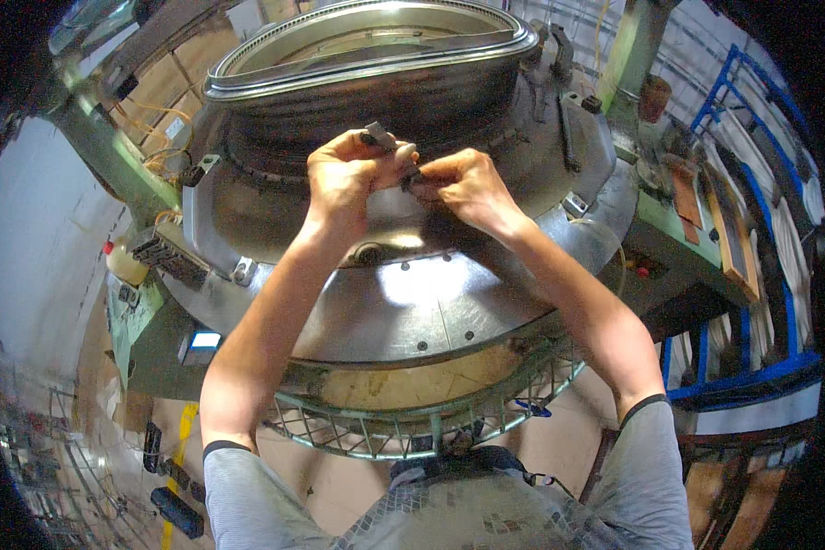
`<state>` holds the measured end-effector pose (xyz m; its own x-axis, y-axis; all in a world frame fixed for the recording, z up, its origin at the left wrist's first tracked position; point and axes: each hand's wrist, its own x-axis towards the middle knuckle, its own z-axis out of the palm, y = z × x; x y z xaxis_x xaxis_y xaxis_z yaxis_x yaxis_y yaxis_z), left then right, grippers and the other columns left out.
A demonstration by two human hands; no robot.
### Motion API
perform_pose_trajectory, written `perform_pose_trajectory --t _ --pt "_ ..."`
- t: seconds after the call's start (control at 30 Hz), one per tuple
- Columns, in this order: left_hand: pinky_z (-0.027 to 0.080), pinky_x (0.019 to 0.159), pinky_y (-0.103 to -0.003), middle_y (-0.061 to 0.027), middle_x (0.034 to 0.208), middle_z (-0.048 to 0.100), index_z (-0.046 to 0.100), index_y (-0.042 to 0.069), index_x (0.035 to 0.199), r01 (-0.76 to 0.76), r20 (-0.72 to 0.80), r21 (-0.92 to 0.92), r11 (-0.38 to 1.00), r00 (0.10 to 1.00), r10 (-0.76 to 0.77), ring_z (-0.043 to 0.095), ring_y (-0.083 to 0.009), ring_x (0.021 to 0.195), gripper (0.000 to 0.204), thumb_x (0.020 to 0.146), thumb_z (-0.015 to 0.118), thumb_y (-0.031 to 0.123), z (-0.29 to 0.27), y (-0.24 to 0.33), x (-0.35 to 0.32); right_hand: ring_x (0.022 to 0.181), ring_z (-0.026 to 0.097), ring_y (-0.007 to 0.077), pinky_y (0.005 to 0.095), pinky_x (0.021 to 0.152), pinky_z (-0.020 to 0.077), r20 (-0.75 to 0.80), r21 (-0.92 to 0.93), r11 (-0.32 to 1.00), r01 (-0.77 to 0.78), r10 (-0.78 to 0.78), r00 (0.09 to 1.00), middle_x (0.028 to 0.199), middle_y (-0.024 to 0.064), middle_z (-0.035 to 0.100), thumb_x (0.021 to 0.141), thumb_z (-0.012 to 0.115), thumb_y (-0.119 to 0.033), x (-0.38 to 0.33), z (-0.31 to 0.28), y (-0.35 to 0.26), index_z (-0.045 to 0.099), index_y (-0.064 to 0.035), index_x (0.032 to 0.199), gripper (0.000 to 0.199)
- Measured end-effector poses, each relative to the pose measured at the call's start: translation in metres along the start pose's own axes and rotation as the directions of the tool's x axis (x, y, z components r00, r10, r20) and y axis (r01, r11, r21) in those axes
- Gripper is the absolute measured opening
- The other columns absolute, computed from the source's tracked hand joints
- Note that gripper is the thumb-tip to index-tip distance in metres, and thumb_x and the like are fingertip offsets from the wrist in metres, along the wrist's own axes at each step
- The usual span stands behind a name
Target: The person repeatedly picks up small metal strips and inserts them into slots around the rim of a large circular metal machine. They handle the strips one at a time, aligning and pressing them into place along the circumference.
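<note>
Green railing (437,427) just before my body; beyond it, a curved metal ledge (366,321). Above the machine, my left hand (342,181) is closed around a small grey block (378,136); my right hand (465,188) is bunched narrow at a dark piece (409,181) between both hands, grip unclear. Farther: wide metal ring (385,70).

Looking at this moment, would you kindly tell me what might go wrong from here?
The small grey metal piece could slip from the left hand and drop onto the shiny metal plate below, perhaps sliding off its curved edge.

Both the left hand and the right hand are bare, so working this close together, a finger might get pinched or scratched on a metal edge.
</note>
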<state>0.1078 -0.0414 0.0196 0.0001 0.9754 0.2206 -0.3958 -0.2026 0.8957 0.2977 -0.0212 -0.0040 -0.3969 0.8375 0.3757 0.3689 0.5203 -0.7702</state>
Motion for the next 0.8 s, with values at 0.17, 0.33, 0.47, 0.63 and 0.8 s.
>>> perform_pose_trajectory --t 0.17,0.33,0.47,0.63,0.8 --pt "0.060 0.086 -0.036 -0.0106 0.095 0.071 0.066 0.000 0.099 0.106 0.095 0.112 0.988 0.989 -0.117 0.071 -0.0226 0.089 0.017 0.084 0.074 0.001 -0.027 -0.005 0.044 0.078 0.063 0.0089 0.0292 0.071 0.0516 0.151 -0.060 0.998 -0.018 0.027 0.988 0.084 0.0086 0.076 0.086 0.074 -0.014 0.045 0.004 0.033 0.076 0.0000 0.101 0.021" --pt "0.058 0.094 -0.038 -0.0146 0.105 0.071 0.066 -0.003 0.105 0.176 0.182 0.004 0.984 0.968 -0.174 0.069 -0.0272 0.100 0.020 0.086 0.070 0.002 -0.041 -0.015 0.056 0.066 0.064 0.0131 0.0296 0.061 0.0526 0.066 0.018 0.997 -0.080 0.079 0.995 0.079 0.0081 0.073 0.088 0.075 -0.018 0.042 0.006 0.038 0.075 0.0013 0.100 0.022" --pt "0.057 0.095 -0.040 -0.0153 0.110 0.070 0.066 -0.004 0.110 0.275 0.165 0.089 0.957 0.944 -0.287 0.069 -0.0275 0.103 0.023 0.088 0.067 0.002 -0.047 -0.011 0.059 0.060 0.065 0.0121 0.0271 0.053 0.0518 0.224 0.248 0.945 -0.213 0.158 0.962 0.072 0.0068 0.069 0.091 0.073 -0.017 0.040 0.008 0.033 0.074 0.0018 0.097 0.020" --pt "0.057 0.096 -0.040 -0.0154 0.111 0.070 0.066 -0.005 0.111 0.266 0.152 0.057 0.962 0.950 -0.271 0.068 -0.0268 0.105 0.023 0.089 0.066 0.003 -0.045 -0.010 0.055 0.062 0.066 0.0144 0.0321 0.058 0.0530 0.210 0.339 0.910 -0.236 0.172 0.963 0.075 0.0089 0.073 0.088 0.071 -0.016 0.037 0.016 0.037 0.076 -0.0002 0.093 0.018" --pt "0.060 0.089 -0.039 -0.0156 0.108 0.070 0.066 -0.004 0.111 0.274 0.060 0.027 0.961 0.960 -0.275 0.070 -0.0270 0.100 0.023 0.087 0.066 -0.001 -0.042 -0.008 0.048 0.054 0.062 0.0125 0.0299 0.049 0.0492 -0.127 0.114 0.993 0.029 -0.014 0.992 0.068 0.0074 0.069 0.093 0.068 -0.013 0.033 0.021 0.046 0.073 0.0016 0.085 0.018"
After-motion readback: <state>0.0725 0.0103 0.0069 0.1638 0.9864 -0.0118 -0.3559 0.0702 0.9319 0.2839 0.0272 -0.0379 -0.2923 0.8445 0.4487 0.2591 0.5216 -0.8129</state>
